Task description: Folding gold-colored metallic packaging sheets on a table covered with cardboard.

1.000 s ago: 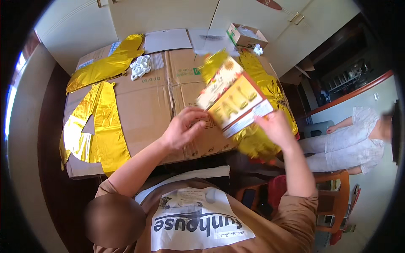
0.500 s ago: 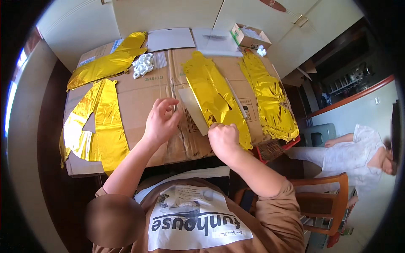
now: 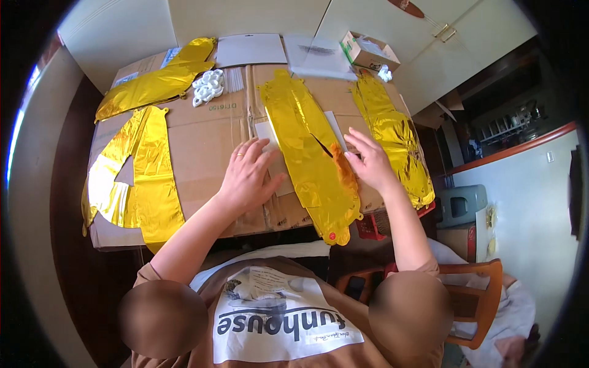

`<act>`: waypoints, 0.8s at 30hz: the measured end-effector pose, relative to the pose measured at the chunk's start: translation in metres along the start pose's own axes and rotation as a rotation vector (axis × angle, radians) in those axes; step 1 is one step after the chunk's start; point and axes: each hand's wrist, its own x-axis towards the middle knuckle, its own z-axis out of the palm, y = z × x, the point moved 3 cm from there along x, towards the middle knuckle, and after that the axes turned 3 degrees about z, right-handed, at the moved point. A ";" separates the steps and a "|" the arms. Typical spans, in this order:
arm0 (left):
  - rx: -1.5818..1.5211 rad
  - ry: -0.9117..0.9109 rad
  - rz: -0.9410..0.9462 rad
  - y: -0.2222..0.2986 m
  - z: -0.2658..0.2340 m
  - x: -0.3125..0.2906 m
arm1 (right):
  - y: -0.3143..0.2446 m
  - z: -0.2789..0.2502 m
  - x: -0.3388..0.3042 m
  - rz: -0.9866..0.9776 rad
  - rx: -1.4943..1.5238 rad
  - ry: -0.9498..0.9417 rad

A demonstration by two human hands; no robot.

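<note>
A large black word (image 3: 279, 320), upside down, and small script (image 3: 331, 338) stand on the shirt (image 3: 288, 306), a green code (image 3: 222, 107) of letters and digits marks the cardboard surface (image 3: 205, 147) toward its far edge, and the box (image 3: 371, 59) at the far right corner bears print too small to read.

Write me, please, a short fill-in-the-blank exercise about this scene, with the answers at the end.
1. The middle gold foil piece lies ____ the left hand and the right hand.
2. On a finger of the left hand is a ____.
3. The larger white pile lies to the ____ of the open box.
4. The person's left sleeve is ____.

Missing words: between; ring; left; brown.
</note>
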 end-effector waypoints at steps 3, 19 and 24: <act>0.072 -0.057 0.033 0.002 0.008 0.007 | 0.008 0.033 -0.007 -0.021 -0.075 -0.130; 0.024 -0.206 0.106 0.019 -0.006 -0.022 | -0.028 0.038 -0.070 -0.120 0.002 0.026; 0.017 -0.315 0.119 0.005 -0.008 -0.024 | -0.032 0.044 -0.075 -0.158 -0.101 0.000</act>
